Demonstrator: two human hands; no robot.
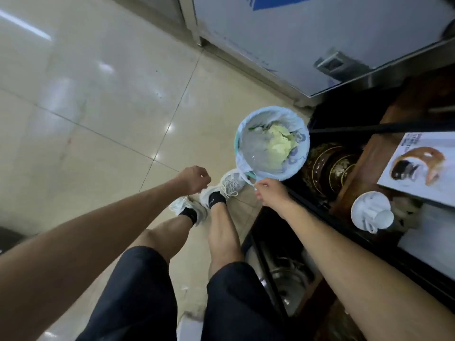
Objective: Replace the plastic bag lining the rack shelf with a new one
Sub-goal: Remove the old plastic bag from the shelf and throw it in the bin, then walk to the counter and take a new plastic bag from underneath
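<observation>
A round bin lined with a pale blue plastic bag [246,134] stands on the floor beside the dark rack. Yellow-green scraps [278,143] lie inside it. My right hand [269,191] pinches a strip of the bag's edge at the near rim. To the left, over my shoes, my left hand [194,179] is curled closed; I cannot tell whether it holds a thin piece of plastic.
A dark rack [307,207] runs along the right with stacked dark plates [327,166], a white cup on a saucer [371,212] and a printed sheet [418,166] on top. A white appliance with a metal latch [332,62] stands behind the bin. Glossy floor tiles [98,107] spread left.
</observation>
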